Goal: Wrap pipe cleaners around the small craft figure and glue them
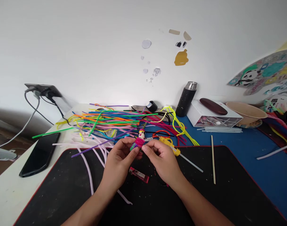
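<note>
Magenta-bodied, white-headed figurine (140, 142), red-edged black mat (157, 207), reddish-pink lighter (139, 174)

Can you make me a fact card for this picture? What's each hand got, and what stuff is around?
Left hand: pinches the little figure
Right hand: pinches it too, by the pink part
Figure colors: white head, pink middle, green and purple below
On the black mat: red lighter
Beyond the hands: colorful pipe cleaners
Far left: black phone
Near the wall: black bottle

Bare forearms (90, 205), bare wrists (177, 182)
</note>
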The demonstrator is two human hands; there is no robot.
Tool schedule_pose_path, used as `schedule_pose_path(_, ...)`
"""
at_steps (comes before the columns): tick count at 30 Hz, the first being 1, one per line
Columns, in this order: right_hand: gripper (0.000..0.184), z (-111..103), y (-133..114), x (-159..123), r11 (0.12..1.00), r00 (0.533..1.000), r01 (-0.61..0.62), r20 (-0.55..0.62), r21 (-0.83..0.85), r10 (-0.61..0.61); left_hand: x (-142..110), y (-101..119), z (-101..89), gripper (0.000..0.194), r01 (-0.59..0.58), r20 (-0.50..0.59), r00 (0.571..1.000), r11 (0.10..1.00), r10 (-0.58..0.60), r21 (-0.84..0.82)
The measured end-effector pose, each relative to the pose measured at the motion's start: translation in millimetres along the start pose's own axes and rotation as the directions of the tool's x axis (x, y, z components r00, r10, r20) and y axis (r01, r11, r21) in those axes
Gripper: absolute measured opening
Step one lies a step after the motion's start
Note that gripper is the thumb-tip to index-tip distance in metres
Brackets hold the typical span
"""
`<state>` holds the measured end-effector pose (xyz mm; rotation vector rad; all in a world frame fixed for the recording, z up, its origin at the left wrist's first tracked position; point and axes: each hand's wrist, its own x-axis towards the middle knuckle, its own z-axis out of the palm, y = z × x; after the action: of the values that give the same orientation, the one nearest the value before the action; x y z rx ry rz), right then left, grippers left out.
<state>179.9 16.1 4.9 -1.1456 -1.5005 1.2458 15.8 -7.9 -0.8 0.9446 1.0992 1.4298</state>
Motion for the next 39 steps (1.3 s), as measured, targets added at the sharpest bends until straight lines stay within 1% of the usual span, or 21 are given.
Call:
schedule_pose_path(3, 0.029, -0.2, 1.8, 0.2, 1.0, 1.0, 0.0, 0.004, -0.025, 0.0, 0.2, -1.4, -1.0, 0.032, 0.012, -0.007, 1.0, 1.0, -0.012, -0.016)
schedule_pose_path(11, 0.031, 0.0, 4.2, -0.3, 0.998, 1.0, -0.001, 0.016, -0.06, 0.002, -0.5, -0.9, 1.9, 0.031, -0.001, 0.003, 1.0, 0.997, 0.001, -0.079)
schedule_pose_path(17, 0.033, 0.3, 0.7, 0.4, 0.999, 1.0, -0.005, 0.024, -0.032, 0.006, -0.4, 1.6, 4.4, 0.031, 0.047, 0.041, 0.998, 0.986, -0.041, -0.157)
schedule_pose_path(27, 0.039, 0.0, -2.4, -0.1, 0.998, 0.998, -0.056, 0.041, 0.021, 0.055, -0.7, 2.2, 3.7, 0.032, 0.097, 0.066, 0.994, 0.972, -0.085, -0.212)
schedule_pose_path(32, 0.046, 0.2, 2.2, 1.0, 0.985, 0.992, -0.105, 0.083, 0.134, 0.094, -0.8, 4.5, 2.8, 0.03, 0.145, 0.096, 0.987, 0.961, -0.125, -0.237)
schedule_pose_path(36, 0.051, -0.4, 2.4, 2.0, 0.964, 0.987, -0.145, 0.107, 0.221, 0.123, -1.0, 9.5, 3.8, 0.032, 0.155, 0.108, 0.986, 0.951, -0.13, -0.266)
schedule_pose_path(37, 0.052, -0.8, 1.8, 2.1, 0.96, 0.985, -0.153, 0.115, 0.235, 0.129, -0.9, 10.9, 4.0, 0.032, 0.17, 0.125, 0.982, 0.946, -0.14, -0.275)
schedule_pose_path(39, 0.054, -1.6, 0.6, 2.2, 0.95, 0.982, -0.17, 0.124, 0.26, 0.142, -0.3, 12.9, 4.3, 0.033, 0.235, 0.177, 0.966, 0.925, -0.188, -0.298)
